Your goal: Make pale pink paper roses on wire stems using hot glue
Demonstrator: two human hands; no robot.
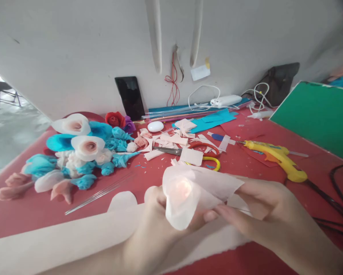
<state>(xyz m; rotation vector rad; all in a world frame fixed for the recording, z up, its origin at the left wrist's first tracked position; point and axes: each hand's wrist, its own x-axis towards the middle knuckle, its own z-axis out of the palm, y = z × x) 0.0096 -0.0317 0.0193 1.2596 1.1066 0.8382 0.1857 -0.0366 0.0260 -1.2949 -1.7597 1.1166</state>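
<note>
A pale pink-white paper flower [179, 194] with cupped petals is held over the near part of the table. My left hand [156, 221] is closed around its underside, with the thumb by the petals. My right hand [260, 210] pinches the pointed end of a paper petal [217, 185] that wraps around the flower's right side. A thin wire shows beside the right fingers. Under both hands lies a long pale paper strip [59, 236], and cut petal pieces [123, 200] rest along its far edge.
Finished paper flowers [88, 147] in blue, white and pink crowd the left. Thin wires [96, 194] lie before them. Scissors [171, 150] sit among paper scraps [179, 139]. A yellow glue gun [277, 154] with a dark cable is at right. A phone [130, 97] leans on the wall.
</note>
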